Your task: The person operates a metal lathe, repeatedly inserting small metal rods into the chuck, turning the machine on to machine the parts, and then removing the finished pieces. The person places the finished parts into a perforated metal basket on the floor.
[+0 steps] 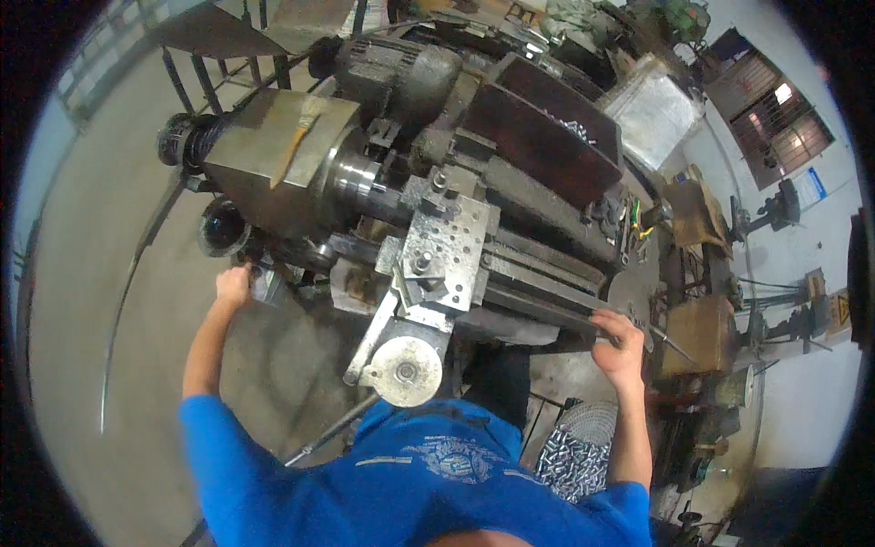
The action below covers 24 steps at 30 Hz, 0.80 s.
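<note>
My left hand [234, 284] is closed in a fist at the lower left front of a metal lathe, below the headstock [283, 137]. What its fingers hold is hidden. My right hand [620, 348] has curled fingers at the right end of the lathe's bed rails [542, 278]; what lies inside them does not show. Between my hands sits the drilled steel tool slide [447, 242], with a round pale handwheel [406, 371] and a flat lever arm [371, 337] at its front. The chuck [355, 173] holds a small shiny metal piece at its end.
A brush [293, 150] lies on the headstock. Behind the bed stands a dark box [547, 123] with small metal parts. By my right forearm, a basket [588, 419] holds many small shiny parts. A rod [674, 346] sticks out past my right hand; hand tools [633, 219] lie beyond.
</note>
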Available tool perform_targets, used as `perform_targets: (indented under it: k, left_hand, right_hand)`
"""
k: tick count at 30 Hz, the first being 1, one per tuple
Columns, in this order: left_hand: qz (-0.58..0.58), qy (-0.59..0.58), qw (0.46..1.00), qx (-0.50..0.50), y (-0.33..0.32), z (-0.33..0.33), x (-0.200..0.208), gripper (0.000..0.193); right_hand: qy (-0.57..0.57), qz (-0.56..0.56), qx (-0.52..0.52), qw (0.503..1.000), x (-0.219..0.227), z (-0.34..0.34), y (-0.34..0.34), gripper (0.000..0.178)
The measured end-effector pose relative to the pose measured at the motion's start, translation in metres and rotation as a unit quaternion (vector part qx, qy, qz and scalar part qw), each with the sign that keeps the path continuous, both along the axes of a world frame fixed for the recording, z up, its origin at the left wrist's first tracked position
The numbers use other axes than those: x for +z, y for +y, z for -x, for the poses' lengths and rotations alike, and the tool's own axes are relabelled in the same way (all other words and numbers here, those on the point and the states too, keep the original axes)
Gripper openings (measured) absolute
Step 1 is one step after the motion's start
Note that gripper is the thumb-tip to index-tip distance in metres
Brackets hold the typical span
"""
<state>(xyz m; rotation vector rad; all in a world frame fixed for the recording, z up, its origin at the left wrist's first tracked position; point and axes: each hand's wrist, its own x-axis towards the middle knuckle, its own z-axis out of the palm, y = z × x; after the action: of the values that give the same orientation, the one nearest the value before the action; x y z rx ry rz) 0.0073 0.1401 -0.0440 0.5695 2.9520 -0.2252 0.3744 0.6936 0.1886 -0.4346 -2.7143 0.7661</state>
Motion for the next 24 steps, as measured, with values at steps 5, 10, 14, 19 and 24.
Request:
perform_targets:
  k: [5,10,14,19,24]
  left_hand:
    - [0.11,-0.007,0.994,-0.009,0.001,0.021,-0.011,0.018]
    - [-0.046,0.056,0.995,0.061,0.007,-0.019,0.019,0.016]
    - [-0.075,-0.077,0.991,0.073,0.006,-0.069,0.059,0.029]
    - [-0.108,-0.193,0.975,0.017,0.033,-0.148,0.125,0.037]
    - [-0.202,-0.386,0.9,-0.024,0.093,-0.23,0.187,0.041]
  right_hand:
    - [-0.042,0.001,-0.094,0.995,-0.011,-0.056,0.052,0.041]
    - [-0.094,0.03,-0.278,0.956,-0.058,-0.106,0.175,0.038]
    - [-0.201,-0.148,-0.327,0.912,-0.074,-0.138,0.255,0.063]
    - [-0.341,-0.197,-0.339,0.855,-0.122,-0.186,0.345,0.066]
    - [-0.368,-0.227,-0.344,0.833,-0.128,-0.182,0.345,0.039]
